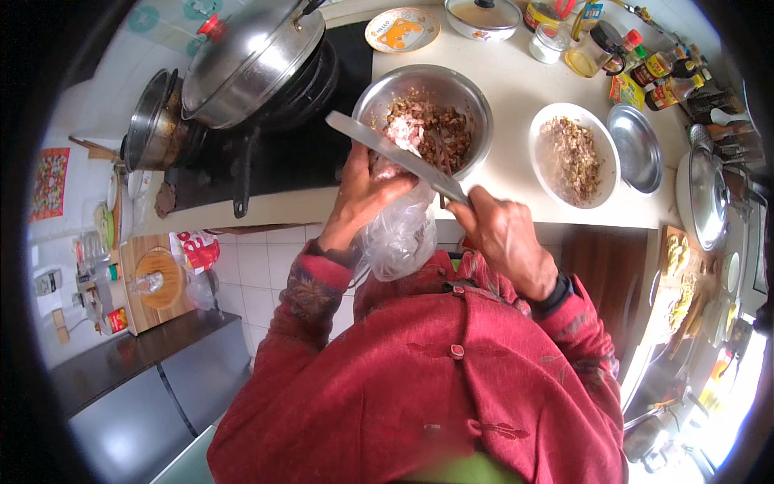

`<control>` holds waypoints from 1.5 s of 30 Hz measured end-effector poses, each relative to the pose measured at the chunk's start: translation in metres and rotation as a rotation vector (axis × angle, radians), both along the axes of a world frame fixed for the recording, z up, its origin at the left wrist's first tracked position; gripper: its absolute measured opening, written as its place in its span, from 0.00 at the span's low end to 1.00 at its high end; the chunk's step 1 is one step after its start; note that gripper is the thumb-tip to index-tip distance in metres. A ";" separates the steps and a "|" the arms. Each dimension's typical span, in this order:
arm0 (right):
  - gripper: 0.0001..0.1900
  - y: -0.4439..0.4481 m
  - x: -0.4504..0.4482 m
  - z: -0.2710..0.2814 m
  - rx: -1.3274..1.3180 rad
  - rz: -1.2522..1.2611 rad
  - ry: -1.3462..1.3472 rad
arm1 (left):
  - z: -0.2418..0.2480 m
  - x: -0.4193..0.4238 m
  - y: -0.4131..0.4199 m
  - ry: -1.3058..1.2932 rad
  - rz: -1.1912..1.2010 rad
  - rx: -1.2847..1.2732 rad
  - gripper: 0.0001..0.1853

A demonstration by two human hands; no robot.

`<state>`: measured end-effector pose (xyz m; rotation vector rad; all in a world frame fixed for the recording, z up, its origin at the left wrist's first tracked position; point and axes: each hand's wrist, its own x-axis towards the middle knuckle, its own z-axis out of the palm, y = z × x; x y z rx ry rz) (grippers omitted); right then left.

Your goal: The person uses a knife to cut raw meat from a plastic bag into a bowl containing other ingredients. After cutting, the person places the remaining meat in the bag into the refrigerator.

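My left hand grips a clear plastic bag with pale pink minced meat at its mouth, over the near left rim of a steel mixing bowl. In my right hand is the handle of a kitchen knife. Its broad blade slants up to the left across the meat and the bowl. Inside the bowl lies a brown chopped mixture, with chopsticks resting in it. The lower part of the bag hangs before my red jacket.
At left, a lidded steel wok and a pot stand on the black stove; a pan handle points towards me. On the right are a white bowl of chopped filling, a steel dish and several seasoning bottles.
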<state>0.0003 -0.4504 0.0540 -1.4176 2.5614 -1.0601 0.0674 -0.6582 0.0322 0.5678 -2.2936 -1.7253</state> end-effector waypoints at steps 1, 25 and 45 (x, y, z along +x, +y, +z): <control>0.17 -0.004 -0.002 0.001 0.014 -0.006 -0.012 | 0.000 -0.001 0.000 0.008 -0.025 -0.019 0.35; 0.17 -0.020 -0.025 -0.015 0.058 -0.034 -0.038 | -0.005 -0.021 -0.002 -0.002 -0.054 0.072 0.39; 0.20 -0.025 -0.046 -0.021 -0.120 -0.197 -0.163 | -0.006 -0.021 0.001 0.022 -0.087 0.081 0.40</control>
